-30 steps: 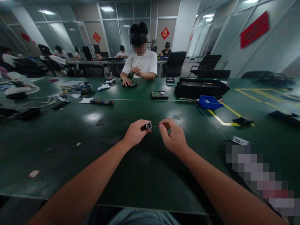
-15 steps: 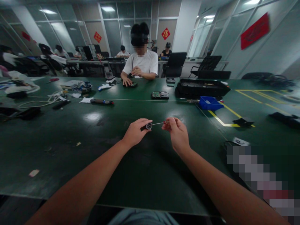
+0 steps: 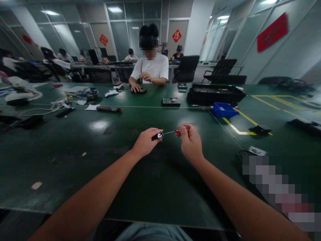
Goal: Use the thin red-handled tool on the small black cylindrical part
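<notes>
Over the green table (image 3: 75, 157), my left hand (image 3: 144, 143) is closed around a small black cylinder with a shiny round end (image 3: 158, 136). A thin metal rod (image 3: 169, 133) runs from that end to my right hand (image 3: 190, 143), which pinches a slim tool with a reddish handle (image 3: 182, 128). The rod's tip touches the cylinder's face. Both hands hover just above the table, close together in the middle of the view.
A person in a white shirt (image 3: 151, 68) works across the table. A hard drive (image 3: 171, 101), a blue bin (image 3: 225, 109), a black case (image 3: 215, 93), a pen-like tool (image 3: 108, 109) and cables (image 3: 47, 108) lie beyond. Yellow tape lines (image 3: 238, 130) mark the right side.
My right hand has drawn back to the right and slightly up, so more of the thin rod shows between the hands. My left hand stays where it was.
</notes>
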A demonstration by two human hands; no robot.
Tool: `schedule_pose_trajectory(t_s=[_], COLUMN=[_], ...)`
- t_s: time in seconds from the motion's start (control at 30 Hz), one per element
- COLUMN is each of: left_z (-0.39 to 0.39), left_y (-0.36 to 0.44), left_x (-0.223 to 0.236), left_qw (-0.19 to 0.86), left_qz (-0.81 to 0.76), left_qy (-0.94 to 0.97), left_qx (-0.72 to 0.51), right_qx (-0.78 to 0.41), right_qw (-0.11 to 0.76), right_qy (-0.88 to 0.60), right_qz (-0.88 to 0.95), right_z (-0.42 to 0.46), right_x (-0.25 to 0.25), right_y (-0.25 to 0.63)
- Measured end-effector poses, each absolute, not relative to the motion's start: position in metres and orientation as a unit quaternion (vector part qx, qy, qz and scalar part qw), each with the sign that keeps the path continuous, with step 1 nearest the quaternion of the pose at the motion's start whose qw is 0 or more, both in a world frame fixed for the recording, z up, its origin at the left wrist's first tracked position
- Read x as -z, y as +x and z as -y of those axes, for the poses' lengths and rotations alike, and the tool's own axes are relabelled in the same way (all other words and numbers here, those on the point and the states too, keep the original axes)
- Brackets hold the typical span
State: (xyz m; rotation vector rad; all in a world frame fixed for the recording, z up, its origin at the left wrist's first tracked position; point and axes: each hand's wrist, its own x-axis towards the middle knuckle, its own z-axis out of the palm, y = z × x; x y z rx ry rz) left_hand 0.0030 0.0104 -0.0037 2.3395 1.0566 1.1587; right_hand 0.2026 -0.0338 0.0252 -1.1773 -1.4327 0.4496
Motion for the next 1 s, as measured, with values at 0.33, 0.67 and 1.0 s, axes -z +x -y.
schedule_pose_trajectory(t_s=[0.33, 0.67, 1.0], left_z=[-0.01, -0.013, -0.011], left_y=[0.002, 0.003, 0.003], left_x=[0.003, 0.004, 0.004], left_qw=[0.146, 0.159, 0.155], left_qz=[-0.373, -0.397, -0.389], left_qy=[0.838, 0.83, 0.837], left_qx=[-0.369, -0.357, -0.351], right_qx=[-0.068, -0.053, -0.091], right_qw=[0.459, 0.482, 0.467], right_qy=[-0.502, -0.521, -0.499], right_qz=[0.73, 0.702, 0.724], right_z=[0.041, 0.04, 0.04], right_x=[-0.035, -0.037, -0.033], right_y=[0.201, 0.207, 0.204])
